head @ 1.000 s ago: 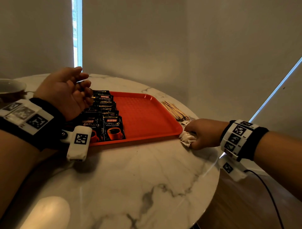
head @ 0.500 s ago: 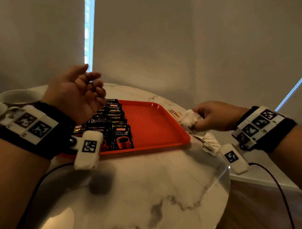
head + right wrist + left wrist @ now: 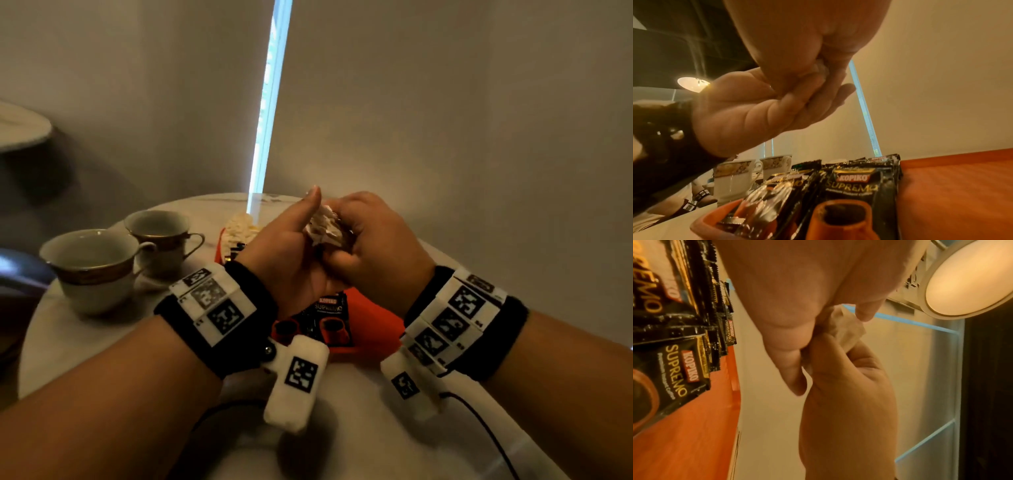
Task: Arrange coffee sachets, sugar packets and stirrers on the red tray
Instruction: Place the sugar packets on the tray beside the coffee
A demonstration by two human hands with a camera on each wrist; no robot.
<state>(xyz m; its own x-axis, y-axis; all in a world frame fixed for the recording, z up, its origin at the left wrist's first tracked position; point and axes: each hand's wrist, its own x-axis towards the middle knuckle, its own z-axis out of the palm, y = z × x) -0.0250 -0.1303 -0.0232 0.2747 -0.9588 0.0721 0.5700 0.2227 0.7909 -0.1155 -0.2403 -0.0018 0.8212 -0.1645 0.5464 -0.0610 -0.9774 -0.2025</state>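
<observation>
Your right hand (image 3: 373,246) and left hand (image 3: 291,253) met above the red plastic tray (image 3: 371,317), and the fingers (image 3: 865,311) of both were clenched around one bunch of crumpled white paper sugar packets (image 3: 323,228), your left thumb sticking up beside it. Beneath your wrists, the black Kopiko Supremo coffee sachets (image 3: 855,191) lay overlapped in rows on the tray's left part. Two gold-banded white teacups (image 3: 92,267) stood on the white marble counter (image 3: 359,428), left of the tray.
</observation>
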